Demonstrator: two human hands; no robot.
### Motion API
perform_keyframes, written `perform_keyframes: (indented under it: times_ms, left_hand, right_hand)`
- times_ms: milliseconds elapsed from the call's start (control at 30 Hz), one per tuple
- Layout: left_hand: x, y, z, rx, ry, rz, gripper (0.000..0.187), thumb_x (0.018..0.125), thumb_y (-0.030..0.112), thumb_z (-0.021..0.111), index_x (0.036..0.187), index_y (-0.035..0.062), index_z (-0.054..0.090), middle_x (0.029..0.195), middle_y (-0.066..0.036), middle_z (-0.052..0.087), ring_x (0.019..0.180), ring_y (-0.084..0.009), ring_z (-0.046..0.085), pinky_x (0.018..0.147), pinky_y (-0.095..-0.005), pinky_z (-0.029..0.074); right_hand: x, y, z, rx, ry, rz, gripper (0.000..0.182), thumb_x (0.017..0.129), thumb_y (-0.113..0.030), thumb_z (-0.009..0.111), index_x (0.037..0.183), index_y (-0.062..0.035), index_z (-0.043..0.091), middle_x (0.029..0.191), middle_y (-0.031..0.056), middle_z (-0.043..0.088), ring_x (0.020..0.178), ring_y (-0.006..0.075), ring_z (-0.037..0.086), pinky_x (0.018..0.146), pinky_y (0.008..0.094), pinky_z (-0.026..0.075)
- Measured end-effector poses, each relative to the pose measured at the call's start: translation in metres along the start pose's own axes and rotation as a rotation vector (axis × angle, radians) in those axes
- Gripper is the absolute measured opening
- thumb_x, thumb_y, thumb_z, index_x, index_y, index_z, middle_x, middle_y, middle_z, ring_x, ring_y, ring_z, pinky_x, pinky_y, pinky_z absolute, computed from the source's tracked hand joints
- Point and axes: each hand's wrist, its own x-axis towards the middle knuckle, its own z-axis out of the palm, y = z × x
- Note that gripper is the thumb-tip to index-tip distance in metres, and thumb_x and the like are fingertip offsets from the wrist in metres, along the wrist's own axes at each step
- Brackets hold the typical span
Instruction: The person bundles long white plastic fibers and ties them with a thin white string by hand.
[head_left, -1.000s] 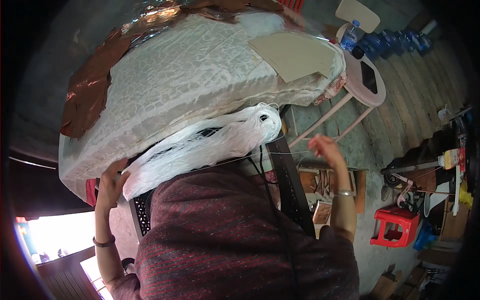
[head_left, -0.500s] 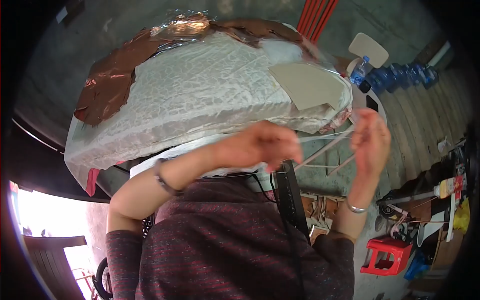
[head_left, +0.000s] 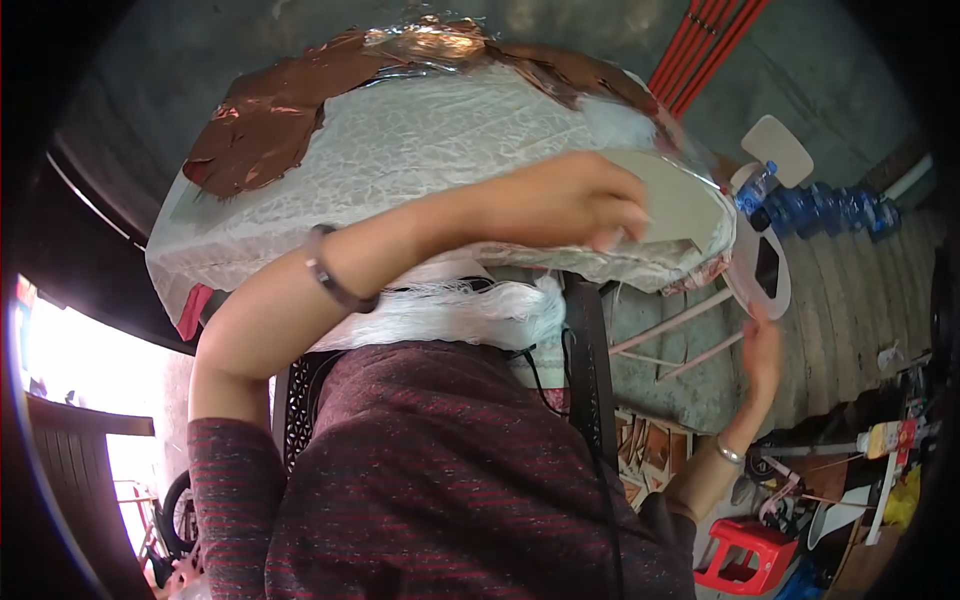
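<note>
My left hand (head_left: 600, 207), a dark bracelet on its forearm, hovers over the cloth-covered table. Its fingers are curled together and somewhat blurred; whatever they hold is too fine to make out. Far out to the right is my right hand (head_left: 762, 355), with a silver bangle on the wrist and fingers drawn together near a white chair seat (head_left: 745, 275). No strand shows between the hands now. A thick hank of white thread (head_left: 500, 312) lies across my lap, partly under my left forearm. Beneath the left hand are the patterned white cloth (head_left: 400, 150) and a beige sheet (head_left: 675, 195).
Brown foil-like sheets (head_left: 265, 140) and crinkled clear plastic (head_left: 430, 45) line the table's far edge. A dark phone-like object (head_left: 767, 265) rests on the chair. Water bottles (head_left: 820, 210) stand at right. A red stool (head_left: 748, 555) is lower right, beside a dark armrest (head_left: 590, 370).
My hands have moved apart: the left up over the table, the right outward and down. Fine white strands stretched between them earlier; they no longer show. The view has shifted, uncovering the thread hank.
</note>
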Motion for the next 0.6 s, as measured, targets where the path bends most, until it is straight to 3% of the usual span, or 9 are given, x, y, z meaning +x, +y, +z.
perform_keyframes:
  times_ms: [67,133,167,267,367,467,500,567,600]
  left_hand:
    - [0.024,0.006,0.019,0.250,-0.025,0.269,0.023,0.086,0.024,0.050,0.083,0.0019,0.057,0.064,-0.012,0.054,0.057,-0.0264,0.054,0.059,-0.0365,0.044]
    - [0.031,0.023,0.022,0.364,-0.037,0.335,0.022,0.085,0.024,0.050,0.084,0.0024,0.056,0.066,-0.015,0.055,0.061,-0.0326,0.056,0.060,-0.0398,0.044]
    - [0.031,0.036,0.019,0.455,-0.021,0.281,0.021,0.085,0.023,0.050,0.086,0.0033,0.055,0.069,-0.016,0.056,0.065,-0.0349,0.056,0.060,-0.0415,0.043]
    - [0.022,0.055,-0.002,0.567,0.051,0.184,0.020,0.084,0.023,0.050,0.089,0.0040,0.053,0.072,-0.018,0.057,0.070,-0.0371,0.056,0.061,-0.0437,0.043]
    - [0.001,0.044,-0.021,0.539,0.168,0.216,0.019,0.084,0.021,0.052,0.088,0.0029,0.053,0.069,-0.015,0.057,0.064,-0.0328,0.057,0.058,-0.0411,0.044]
    - [-0.018,0.040,-0.032,0.184,0.203,0.130,0.013,0.086,0.015,0.053,0.088,0.0021,0.055,0.065,-0.003,0.056,0.053,-0.0080,0.049,0.049,-0.0231,0.040]
    - [-0.022,0.039,-0.031,0.182,0.211,0.126,0.013,0.086,0.015,0.053,0.088,0.0021,0.055,0.065,-0.003,0.056,0.053,-0.0080,0.049,0.049,-0.0231,0.040]
    - [-0.031,0.033,-0.026,-0.225,0.330,0.016,0.014,0.089,0.015,0.051,0.088,0.0026,0.056,0.067,-0.002,0.057,0.049,-0.0044,0.046,0.048,-0.0190,0.039]
    - [-0.035,0.029,-0.021,-0.210,0.381,0.019,0.025,0.091,0.021,0.042,0.087,-0.0010,0.055,0.074,-0.007,0.064,0.046,-0.0077,0.050,0.044,-0.0219,0.039]
  right_hand:
    - [0.023,-0.130,-0.071,1.315,0.088,0.193,0.037,0.088,-0.012,0.048,0.121,0.0049,0.045,0.110,0.0192,0.056,0.067,0.0111,0.058,0.053,0.0196,0.045]
    - [0.029,-0.187,-0.097,1.770,-0.132,-0.124,0.034,0.088,-0.012,0.050,0.117,0.0059,0.047,0.100,0.0184,0.060,0.059,0.0096,0.056,0.044,0.0179,0.041]
    - [0.033,-0.202,-0.100,1.774,-0.131,-0.124,0.034,0.088,-0.012,0.050,0.117,0.0059,0.047,0.100,0.0184,0.060,0.059,0.0096,0.056,0.044,0.0179,0.041]
    - [0.047,-0.232,-0.105,1.584,-0.209,-0.100,0.023,0.087,-0.013,0.052,0.101,0.0051,0.054,0.064,0.0074,0.056,0.042,0.0088,0.048,0.036,0.0172,0.035]
    - [0.062,-0.246,-0.100,1.643,-0.412,-0.224,0.020,0.088,-0.014,0.051,0.094,0.0042,0.054,0.059,0.0057,0.053,0.041,0.0075,0.046,0.034,0.0166,0.032]
    - [0.066,-0.267,-0.099,1.893,-0.605,-0.362,0.020,0.089,-0.016,0.051,0.092,0.0034,0.054,0.059,0.0049,0.052,0.039,0.0053,0.042,0.034,0.0160,0.031]
    - [0.067,-0.279,-0.102,1.890,-0.615,-0.362,0.020,0.089,-0.016,0.051,0.092,0.0034,0.054,0.059,0.0049,0.052,0.039,0.0053,0.042,0.034,0.0160,0.031]
    - [0.072,-0.303,-0.108,2.181,-0.464,-0.381,0.021,0.090,-0.017,0.049,0.091,0.0028,0.054,0.058,0.0047,0.050,0.038,0.0037,0.040,0.035,0.0153,0.031]
    - [0.084,-0.308,-0.104,2.214,-0.510,-0.572,0.019,0.091,-0.015,0.046,0.094,0.0024,0.054,0.066,0.0089,0.056,0.038,0.0031,0.039,0.035,0.0148,0.031]
